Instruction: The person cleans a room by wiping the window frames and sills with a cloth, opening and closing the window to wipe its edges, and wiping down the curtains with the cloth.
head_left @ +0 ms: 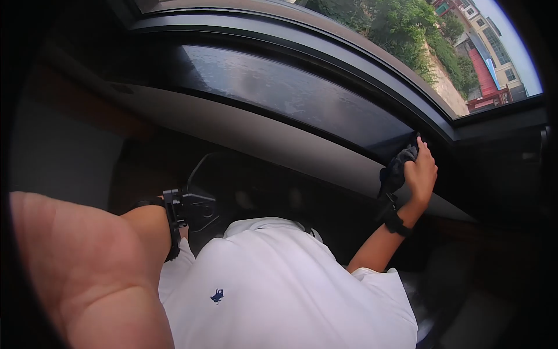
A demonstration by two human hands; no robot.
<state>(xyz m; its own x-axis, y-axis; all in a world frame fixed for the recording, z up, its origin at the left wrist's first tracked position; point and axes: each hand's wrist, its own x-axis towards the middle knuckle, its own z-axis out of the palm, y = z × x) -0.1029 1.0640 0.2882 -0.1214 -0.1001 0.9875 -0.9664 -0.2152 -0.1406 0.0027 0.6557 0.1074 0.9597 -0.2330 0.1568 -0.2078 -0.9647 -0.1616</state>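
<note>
My right hand (pixel 422 173) is closed around a bunched dark cloth (pixel 399 168) at the right end of the dark, glossy windowsill (pixel 290 93). The fingertips point up toward the corner of the window frame. A black band (pixel 396 222) circles that wrist. Very near the camera, the heel and palm of my left hand (pixel 87 267) fill the lower left; its fingers lie outside the picture. On the left wrist sits a black strap with a bracket-like device (pixel 174 218).
A dark window frame (pixel 279 35) curves above the sill. Beyond the glass are green trees (pixel 401 29), a path and buildings. Under the sill runs a pale wall (pixel 244 128). My white shirt (pixel 290 285) fills the bottom middle; the floor is in deep shadow.
</note>
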